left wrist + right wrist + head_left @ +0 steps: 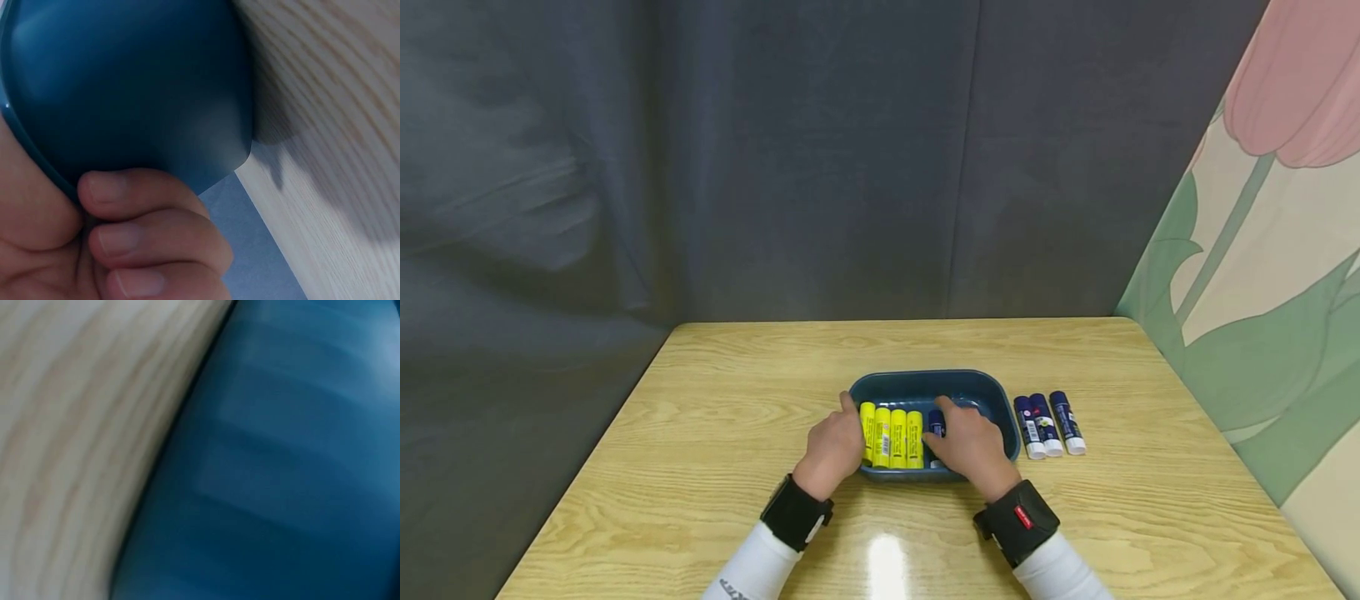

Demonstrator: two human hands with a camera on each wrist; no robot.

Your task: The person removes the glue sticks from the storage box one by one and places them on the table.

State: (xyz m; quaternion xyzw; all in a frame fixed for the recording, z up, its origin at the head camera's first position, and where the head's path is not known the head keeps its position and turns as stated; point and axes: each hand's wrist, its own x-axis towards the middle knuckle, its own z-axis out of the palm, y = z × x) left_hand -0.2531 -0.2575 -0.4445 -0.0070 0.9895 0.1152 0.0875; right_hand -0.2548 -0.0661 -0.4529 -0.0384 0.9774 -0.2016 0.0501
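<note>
A dark teal tray (917, 381) stands on the table; its outer wall (144, 94) fills much of the left wrist view. My left hand (835, 442) grips its left rim, thumb over the edge and curled fingers (156, 194) against the outside. Several yellow glue sticks (898, 439) lie side by side in the tray's left half. To their right lies a dark blue glue stick (936, 423), partly covered by my right hand (973, 442), which reaches over the front wall and pinches it between thumb and fingers. The right wrist view shows only the blurred tray wall (269, 462) and wood.
Three dark blue glue sticks with white ends, among them a left one (1029, 427), a middle one (1046, 425) and a right one (1067, 423), lie just right of the tray. A dark curtain (850, 167) hangs behind the wooden table (715, 500).
</note>
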